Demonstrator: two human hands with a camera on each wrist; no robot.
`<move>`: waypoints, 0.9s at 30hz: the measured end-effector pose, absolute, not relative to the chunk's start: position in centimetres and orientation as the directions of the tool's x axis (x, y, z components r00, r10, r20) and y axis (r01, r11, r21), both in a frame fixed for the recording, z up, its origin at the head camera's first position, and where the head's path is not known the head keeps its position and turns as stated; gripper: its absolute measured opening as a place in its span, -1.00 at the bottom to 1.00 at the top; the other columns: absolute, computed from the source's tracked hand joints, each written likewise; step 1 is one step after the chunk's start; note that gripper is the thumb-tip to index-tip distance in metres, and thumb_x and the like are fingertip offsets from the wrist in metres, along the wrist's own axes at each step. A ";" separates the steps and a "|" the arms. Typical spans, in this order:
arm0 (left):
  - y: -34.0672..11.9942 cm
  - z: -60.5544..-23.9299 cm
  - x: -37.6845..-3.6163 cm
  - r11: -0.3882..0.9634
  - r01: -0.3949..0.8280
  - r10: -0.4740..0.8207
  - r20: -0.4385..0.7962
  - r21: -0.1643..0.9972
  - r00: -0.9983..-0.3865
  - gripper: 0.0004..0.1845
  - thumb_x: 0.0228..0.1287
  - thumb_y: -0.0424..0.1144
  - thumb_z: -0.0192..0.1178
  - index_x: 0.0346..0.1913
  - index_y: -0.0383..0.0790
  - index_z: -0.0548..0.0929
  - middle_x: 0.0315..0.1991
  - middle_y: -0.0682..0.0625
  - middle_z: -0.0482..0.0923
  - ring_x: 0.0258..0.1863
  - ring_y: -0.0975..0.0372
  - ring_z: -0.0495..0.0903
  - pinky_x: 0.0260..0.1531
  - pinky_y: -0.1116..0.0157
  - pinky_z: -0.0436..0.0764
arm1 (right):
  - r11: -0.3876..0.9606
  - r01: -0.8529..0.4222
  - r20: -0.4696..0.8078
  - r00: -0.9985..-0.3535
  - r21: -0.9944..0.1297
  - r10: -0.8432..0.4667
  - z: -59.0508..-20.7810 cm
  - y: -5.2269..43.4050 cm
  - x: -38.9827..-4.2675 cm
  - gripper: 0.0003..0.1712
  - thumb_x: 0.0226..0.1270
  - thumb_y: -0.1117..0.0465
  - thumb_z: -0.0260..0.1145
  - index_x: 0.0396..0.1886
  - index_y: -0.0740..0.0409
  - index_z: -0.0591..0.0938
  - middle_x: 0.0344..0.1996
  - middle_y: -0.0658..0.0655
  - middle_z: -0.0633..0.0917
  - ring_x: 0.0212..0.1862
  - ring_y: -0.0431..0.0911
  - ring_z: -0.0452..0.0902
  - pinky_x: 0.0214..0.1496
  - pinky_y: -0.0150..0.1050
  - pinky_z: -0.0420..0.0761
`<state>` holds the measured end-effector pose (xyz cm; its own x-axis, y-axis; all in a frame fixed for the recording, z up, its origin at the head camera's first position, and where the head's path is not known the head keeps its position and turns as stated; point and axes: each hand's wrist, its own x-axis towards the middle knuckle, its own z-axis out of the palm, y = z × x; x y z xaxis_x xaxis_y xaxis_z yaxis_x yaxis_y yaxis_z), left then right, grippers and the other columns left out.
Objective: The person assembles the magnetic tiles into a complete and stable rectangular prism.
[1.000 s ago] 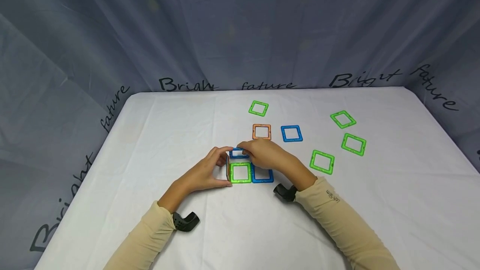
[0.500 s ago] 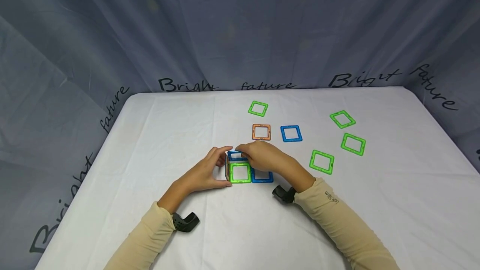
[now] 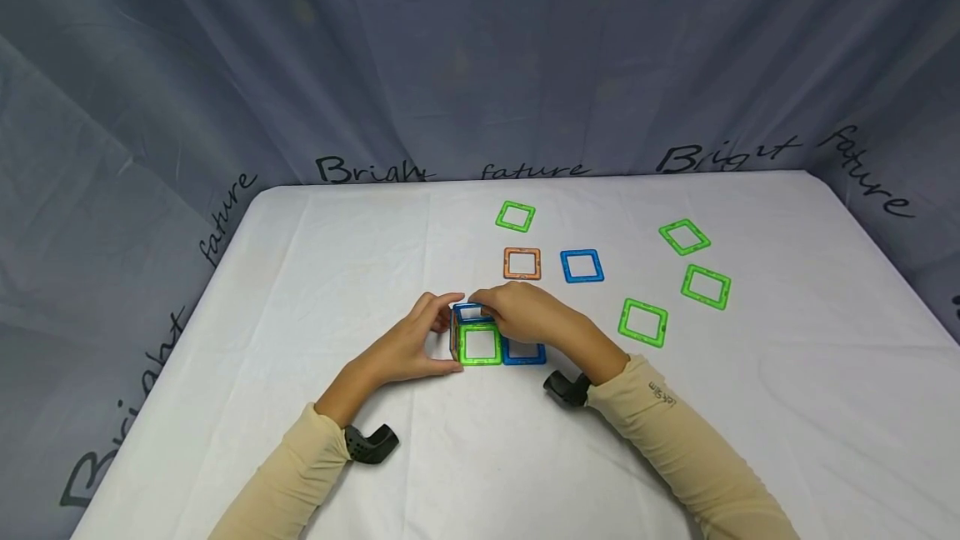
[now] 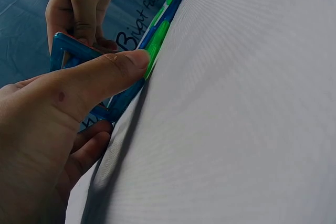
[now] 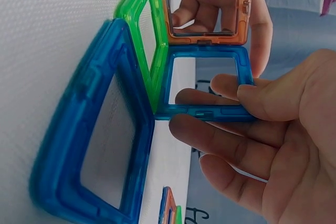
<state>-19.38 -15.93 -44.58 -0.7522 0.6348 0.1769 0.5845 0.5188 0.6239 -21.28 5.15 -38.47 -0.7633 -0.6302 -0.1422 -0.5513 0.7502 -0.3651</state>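
Two hands raising tile walls around a flat green tile.

Head view: left hand braces the upright orange tile at the left edge of the green tile; right hand pinches the blue tile tilted up at its far edge. Another blue tile lies flat to its right; loose tiles lie beyond, apart.
Left wrist: thumb presses the green edge, steadying it.
Right wrist: fingers curl round the blue frame, edge-to-edge with the orange.

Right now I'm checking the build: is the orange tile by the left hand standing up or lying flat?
Standing up. The orange tile rises on edge from the flat green tile, with the left hand behind it.
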 end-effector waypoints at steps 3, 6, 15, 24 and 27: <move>-15.9 -44.5 -19.4 0.520 0.587 0.635 0.178 0.621 -0.751 -0.03 -0.13 -0.11 0.45 0.34 -0.12 0.11 -0.12 -0.01 0.26 -0.15 0.29 0.45 -0.07 0.35 0.49 | 0.754 -0.547 -0.150 -0.765 -0.364 -0.627 -38.4 5.1 -21.2 -0.65 0.37 0.27 0.05 0.11 0.11 0.53 -0.04 0.10 0.65 -0.01 -0.07 0.57 0.05 -0.13 0.53; -15.9 -44.5 -19.4 0.523 0.585 0.635 0.175 0.620 -0.753 -0.04 -0.12 -0.10 0.45 0.34 -0.12 0.12 -0.13 -0.01 0.26 -0.15 0.29 0.45 -0.08 0.35 0.49 | 0.757 -0.541 -0.155 -0.767 -0.368 -0.623 -38.4 5.1 -21.2 -0.65 0.37 0.27 0.05 0.11 0.10 0.53 -0.04 0.10 0.65 0.00 -0.07 0.57 0.06 -0.13 0.52; -15.9 -44.6 -19.3 0.517 0.585 0.632 0.183 0.625 -0.753 -0.04 -0.13 -0.11 0.45 0.35 -0.11 0.12 -0.14 -0.01 0.25 -0.16 0.28 0.47 -0.09 0.36 0.50 | 0.755 -0.529 -0.155 -0.770 -0.387 -0.619 -38.8 5.2 -21.4 -0.65 0.38 0.27 0.04 0.12 0.08 0.53 -0.04 0.07 0.65 -0.05 -0.11 0.58 0.04 -0.15 0.53; -16.0 -44.8 -19.3 0.509 0.587 0.626 0.198 0.629 -0.755 -0.08 -0.14 -0.10 0.46 0.32 -0.06 0.19 -0.13 -0.04 0.26 -0.17 0.28 0.49 -0.10 0.36 0.51 | 0.755 -0.511 -0.178 -0.767 -0.410 -0.616 -38.7 5.2 -21.5 -0.64 0.39 0.25 0.02 0.14 0.07 0.51 -0.05 0.07 0.65 -0.05 -0.11 0.58 0.03 -0.14 0.53; -16.0 -44.8 -19.4 0.503 0.590 0.628 0.203 0.631 -0.752 -0.08 -0.14 -0.10 0.46 0.32 -0.06 0.20 -0.13 -0.04 0.26 -0.16 0.28 0.50 -0.10 0.36 0.52 | 0.753 -0.506 -0.188 -0.763 -0.421 -0.618 -38.7 5.3 -21.5 -0.63 0.40 0.25 0.01 0.16 0.07 0.50 -0.05 0.07 0.65 -0.05 -0.11 0.58 0.04 -0.14 0.53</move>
<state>-19.38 -16.00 -44.81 -0.7517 0.6276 0.2027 0.5903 0.5031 0.6313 -21.53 5.33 -38.67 -0.7635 -0.6178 -0.1881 -0.5059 0.7532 -0.4205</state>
